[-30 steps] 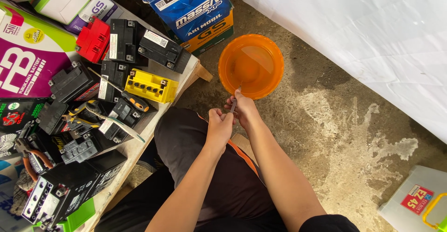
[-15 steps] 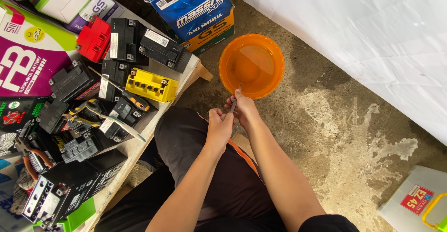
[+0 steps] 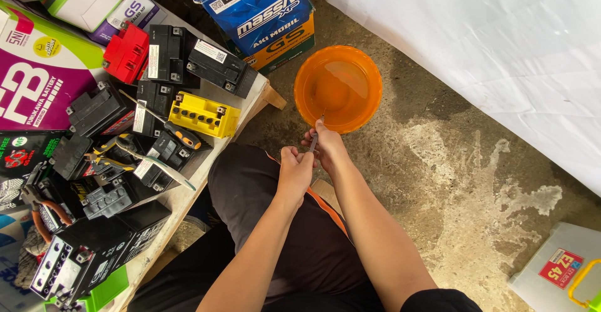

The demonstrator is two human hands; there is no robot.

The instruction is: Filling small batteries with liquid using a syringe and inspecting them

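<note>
Both hands meet just in front of the orange bowl (image 3: 339, 86) on the floor. Right hand (image 3: 327, 148) grips a thin grey tool (image 3: 314, 140), tip at the bowl's rim. Left hand (image 3: 295, 169) is clenched beside it; contents cannot be told. Batteries crowd the worktop (image 3: 188, 193) at left.

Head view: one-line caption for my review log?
Both hands, left hand and right hand, grip a thin tool beside an orange basin.
</note>
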